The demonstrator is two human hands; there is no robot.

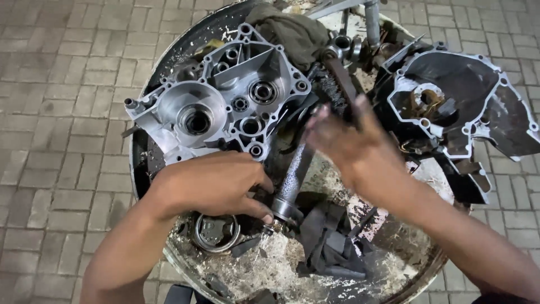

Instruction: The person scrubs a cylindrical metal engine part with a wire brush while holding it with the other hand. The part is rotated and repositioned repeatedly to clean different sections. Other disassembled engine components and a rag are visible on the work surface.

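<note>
Your left hand (216, 183) pinches lower end of metal shaft (292, 183) in round tray (169, 67); shaft runs up-right toward your blurred right hand (349, 141), fingers spread, empty.

A silver engine case half (225, 101) lies open side up on a round, dirty tray (169, 73). A darker case half (461, 101) rests at the tray's right edge. A crumpled olive rag (292, 31) sits at the top, black cloth scraps (332, 242) near the bottom, perhaps rubber. Brick paving (62, 112) surrounds everything.
</note>
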